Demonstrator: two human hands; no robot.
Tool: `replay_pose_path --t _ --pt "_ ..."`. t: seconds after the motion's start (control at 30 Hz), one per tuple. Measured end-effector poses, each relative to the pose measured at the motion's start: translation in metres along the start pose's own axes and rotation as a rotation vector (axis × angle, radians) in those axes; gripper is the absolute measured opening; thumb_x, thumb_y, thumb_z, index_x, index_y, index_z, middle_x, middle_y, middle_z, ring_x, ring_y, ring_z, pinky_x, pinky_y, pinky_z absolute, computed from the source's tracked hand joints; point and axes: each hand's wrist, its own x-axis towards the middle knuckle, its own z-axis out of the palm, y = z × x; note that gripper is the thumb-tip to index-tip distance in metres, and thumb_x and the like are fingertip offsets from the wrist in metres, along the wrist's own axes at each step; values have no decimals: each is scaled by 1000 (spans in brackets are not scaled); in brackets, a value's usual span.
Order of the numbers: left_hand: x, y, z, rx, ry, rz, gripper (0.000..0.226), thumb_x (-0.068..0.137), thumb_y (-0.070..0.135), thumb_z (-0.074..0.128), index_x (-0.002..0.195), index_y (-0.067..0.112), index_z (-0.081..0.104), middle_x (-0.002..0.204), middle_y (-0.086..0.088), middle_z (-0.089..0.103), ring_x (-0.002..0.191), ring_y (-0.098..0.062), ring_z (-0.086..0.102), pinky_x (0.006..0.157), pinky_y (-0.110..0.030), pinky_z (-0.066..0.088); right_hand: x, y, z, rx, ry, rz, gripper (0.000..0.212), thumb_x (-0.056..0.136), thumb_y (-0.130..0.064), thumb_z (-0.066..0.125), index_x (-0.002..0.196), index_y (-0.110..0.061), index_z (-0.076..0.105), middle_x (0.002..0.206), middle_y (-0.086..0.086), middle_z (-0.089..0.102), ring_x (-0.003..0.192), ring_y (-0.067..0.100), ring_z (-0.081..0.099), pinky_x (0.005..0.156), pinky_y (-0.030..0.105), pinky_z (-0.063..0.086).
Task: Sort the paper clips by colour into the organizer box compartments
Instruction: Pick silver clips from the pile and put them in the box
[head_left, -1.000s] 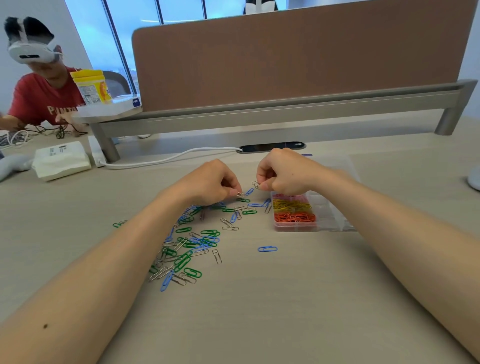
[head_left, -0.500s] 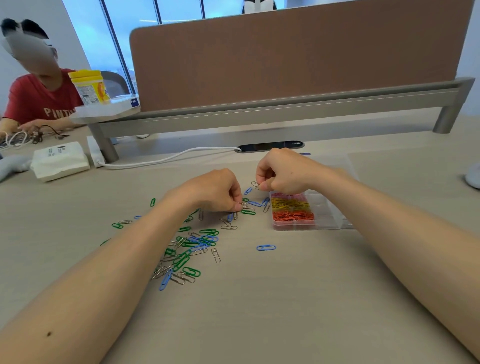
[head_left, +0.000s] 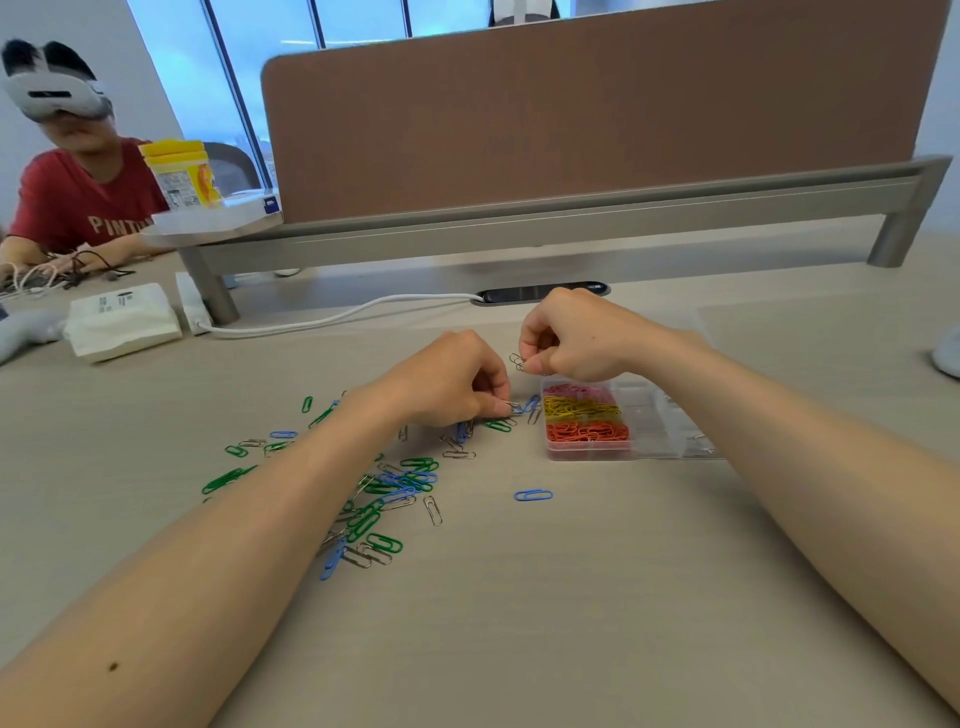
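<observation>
Paper clips (head_left: 400, 486) loose beside the organizer box (head_left: 657, 421)
Left hand (head_left: 452, 384) pinches one silver clip (head_left: 514, 408); right hand (head_left: 576, 338) clamps a silver clip bunch (head_left: 517, 361).

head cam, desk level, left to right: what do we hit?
White pack → left hand pinching a silver clip → right hand holding silver clips → white object at the right edge. Loose clips and organizer box overlap the hands, so left out.
</observation>
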Motion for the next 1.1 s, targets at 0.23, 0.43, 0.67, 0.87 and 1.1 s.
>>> replay_pose_path --t 0.23,0.43,0.67,0.87,1.1 --pt "0 6 2 43 -33 2 6 81 16 77 79 20 72 74 2 70 66 -9 61 67 -23 51 0 2 0 4 2 6 11 87 -12 69 77 -16 68 65 -12 58 60 2 50 56 17 37" --pt "0 11 2 174 -117 15 10 84 5 65 77 13 66 76 -1 65 69 -12 53 69 -28 48 -3 2 -3 16 12 3 14 87 -11 68 74 -16 67 65 -13 58 60 2 50 57 17 37" --pt "-3 13 -7 121 -5 29 17 86 9 63 72 19 60 68 7 59 65 -7 51 58 -20 38 -37 23 -26 13 62 60 13 86 -11 69 74 -13 67 67 -9 62 61 2 53 59 19 39" --pt "7 57 -9 -8 47 109 15 86 14 69 73 21 64 72 6 64 66 -9 57 64 -26 48 -93 63 -43 -10 130 189 14 83 -10 72 72 -19 69 73 -2 69 66 11 58 65 25 47" --pt "30 116 2 -85 46 201 11 86 15 70 75 18 67 66 6 67 57 -3 59 59 -17 49 -127 74 -38 3 96 246 12 81 -13 76 75 -22 71 69 -10 66 60 0 54 58 14 41"
